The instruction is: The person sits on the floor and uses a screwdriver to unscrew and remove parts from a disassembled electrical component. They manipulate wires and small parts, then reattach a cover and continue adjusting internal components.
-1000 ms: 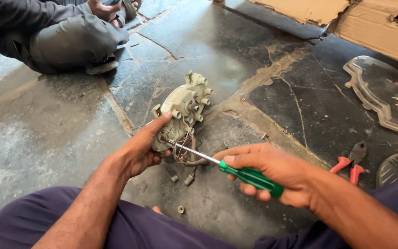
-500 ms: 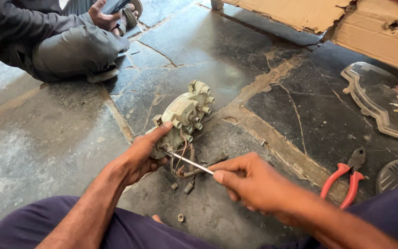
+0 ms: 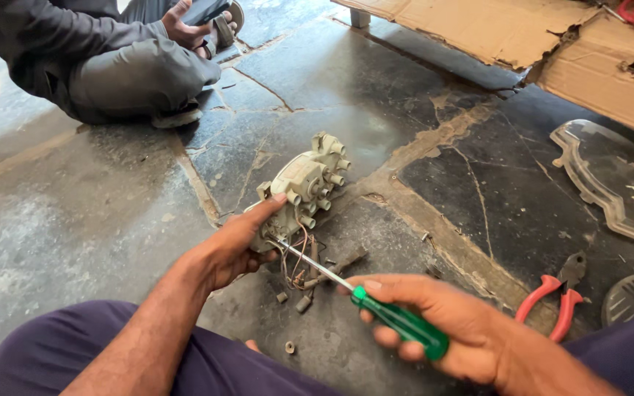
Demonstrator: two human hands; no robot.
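Green-handled screwdriver [image 3: 379, 304] is being gripped by the right hand [image 3: 442, 323], its tip probing the wires [image 3: 296, 258] under the cream part [image 3: 299, 192], which the left hand [image 3: 240, 238] is steadying on the stone floor [image 3: 75, 220]. A slip could be nicking wires or fingers. One screwdriver, one red pliers [image 3: 555, 293], three loose bushings [image 3: 295, 302].

Stone slab floor [image 3: 75, 220], grey and dark, worn, with cracked pale mortar joints [image 3: 434, 227]; torn cardboard sheets [image 3: 522, 37] lie flat at top right; daylight, soft sheen on the dark slabs; another person sits cross-legged [image 3: 111, 66] at top left.
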